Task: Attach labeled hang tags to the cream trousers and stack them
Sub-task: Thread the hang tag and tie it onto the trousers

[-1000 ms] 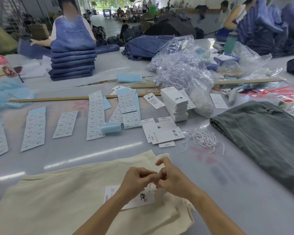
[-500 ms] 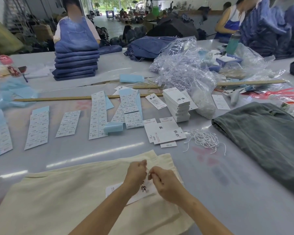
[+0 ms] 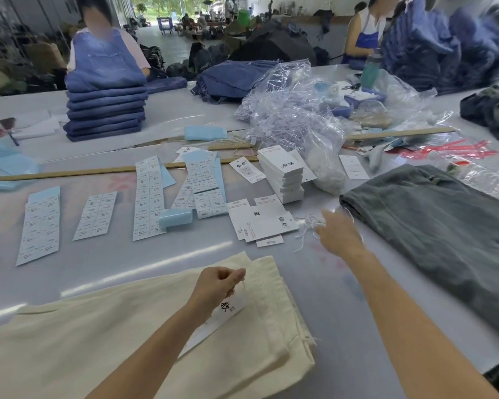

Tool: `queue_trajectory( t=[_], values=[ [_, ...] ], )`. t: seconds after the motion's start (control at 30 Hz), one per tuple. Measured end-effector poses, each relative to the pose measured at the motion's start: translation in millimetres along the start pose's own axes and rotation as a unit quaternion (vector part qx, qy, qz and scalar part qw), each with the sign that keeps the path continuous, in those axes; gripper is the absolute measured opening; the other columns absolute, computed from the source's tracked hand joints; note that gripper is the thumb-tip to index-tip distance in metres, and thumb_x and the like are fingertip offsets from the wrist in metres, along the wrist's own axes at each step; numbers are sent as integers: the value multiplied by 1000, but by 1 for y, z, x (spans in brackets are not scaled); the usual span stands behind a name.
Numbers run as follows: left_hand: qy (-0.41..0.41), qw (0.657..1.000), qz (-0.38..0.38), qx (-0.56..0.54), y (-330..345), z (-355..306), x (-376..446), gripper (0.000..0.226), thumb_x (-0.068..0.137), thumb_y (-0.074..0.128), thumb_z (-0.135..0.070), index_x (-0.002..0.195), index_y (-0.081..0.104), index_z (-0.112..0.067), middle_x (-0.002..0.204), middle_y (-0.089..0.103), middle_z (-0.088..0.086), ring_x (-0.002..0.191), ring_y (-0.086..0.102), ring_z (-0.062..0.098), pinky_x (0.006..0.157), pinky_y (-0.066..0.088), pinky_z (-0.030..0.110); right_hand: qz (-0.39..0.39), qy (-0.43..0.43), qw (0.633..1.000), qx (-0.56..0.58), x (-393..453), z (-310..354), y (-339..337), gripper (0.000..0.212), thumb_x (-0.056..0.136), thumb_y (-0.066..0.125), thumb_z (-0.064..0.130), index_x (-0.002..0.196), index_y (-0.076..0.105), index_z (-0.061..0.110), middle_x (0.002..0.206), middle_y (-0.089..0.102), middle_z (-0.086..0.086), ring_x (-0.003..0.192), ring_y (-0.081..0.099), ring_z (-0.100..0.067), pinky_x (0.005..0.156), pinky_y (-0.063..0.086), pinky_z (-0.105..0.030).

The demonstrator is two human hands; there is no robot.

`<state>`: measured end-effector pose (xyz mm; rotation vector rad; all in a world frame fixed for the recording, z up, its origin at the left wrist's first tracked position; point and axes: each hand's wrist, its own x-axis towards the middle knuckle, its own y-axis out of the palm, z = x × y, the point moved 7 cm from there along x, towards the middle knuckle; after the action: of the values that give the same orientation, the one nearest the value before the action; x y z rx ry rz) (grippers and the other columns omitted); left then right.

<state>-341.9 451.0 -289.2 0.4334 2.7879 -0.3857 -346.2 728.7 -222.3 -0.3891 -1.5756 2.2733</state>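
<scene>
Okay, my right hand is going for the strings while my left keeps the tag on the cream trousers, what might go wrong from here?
1. The loose white strings lie tangled, so the right hand may lift several at once.
2. The left hand pinches only the top of the white printed hang tag; it could slip off the folded cream trousers.
3. The dragged strings may shift the loose white tags beside them.

You have one pair of cream trousers (image 3: 121, 338) before you with one hang tag (image 3: 228, 308) on it, one grey garment (image 3: 444, 226) to your right, one stack of white tags (image 3: 283, 180), and two wooden rulers (image 3: 78, 172) lying across the desk (image 3: 127, 254).
</scene>
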Motion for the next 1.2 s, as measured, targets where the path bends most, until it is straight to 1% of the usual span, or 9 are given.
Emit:
queue_trajectory(
  t=[0.03,0.1,0.27,0.43,0.6,0.83,1.03,1.13,1.2],
  values=[
    [14,999,12,35,4,-2,1,24,86,68,-29,70,70,-11,51,53,-7,49,44,8,53,40,21,22,-30,998,60,-17,9,14,12,91,51,14,84,59,8,95,59,-13,90,54,-23,75,39,-31],
    [42,994,55,89,17,-6,1,22,86,68,-29,68,69,-16,53,54,-5,47,45,5,45,39,19,93,-52,981,162,-57,19,46,21,86,54,6,67,61,0,75,65,-13,63,55,-11,67,45,-31],
    [59,978,139,141,46,-6,-6,29,91,60,-26,63,68,-22,47,48,-7,46,40,11,39,32,20,94,-85,956,263,-115,26,70,17,83,62,6,93,75,10,87,72,2,73,57,0,70,40,-7],
    [69,966,194,159,61,-5,-12,32,90,61,-31,58,67,-27,52,48,-6,50,39,12,43,30,22,141,-97,924,342,-139,39,70,16,79,66,10,93,75,13,77,69,3,64,53,1,65,41,-12],
    [88,935,195,282,55,4,-17,30,90,61,-25,60,58,-20,53,51,-11,50,44,1,54,35,16,99,-75,955,269,-151,14,67,24,84,66,14,107,69,12,95,71,2,85,62,-6,74,41,-4],
    [29,922,259,286,29,15,-31,23,89,61,-24,74,66,-7,59,55,-4,51,47,7,53,40,19,35,-108,993,-36,-175,21,70,33,92,47,44,108,64,21,112,58,3,111,45,-19,85,34,-30],
    [62,953,240,175,43,-12,-35,24,91,61,-20,69,64,-12,51,49,-9,50,42,6,52,37,20,73,30,997,22,-180,9,82,36,87,52,50,104,60,20,111,55,-3,111,45,-24,87,39,-36],
    [81,947,231,210,46,-23,-31,25,91,61,-20,67,63,-13,50,42,-9,49,36,8,52,33,22,89,69,991,79,-179,10,79,19,84,56,37,92,56,19,102,57,0,108,49,-24,81,36,-35],
    [100,941,212,245,43,-30,-28,27,91,61,-21,65,60,-13,51,41,-8,48,34,7,52,33,22,23,34,999,27,-180,22,67,16,83,49,23,93,61,19,97,61,1,101,53,-24,74,32,-34]
  ],
)
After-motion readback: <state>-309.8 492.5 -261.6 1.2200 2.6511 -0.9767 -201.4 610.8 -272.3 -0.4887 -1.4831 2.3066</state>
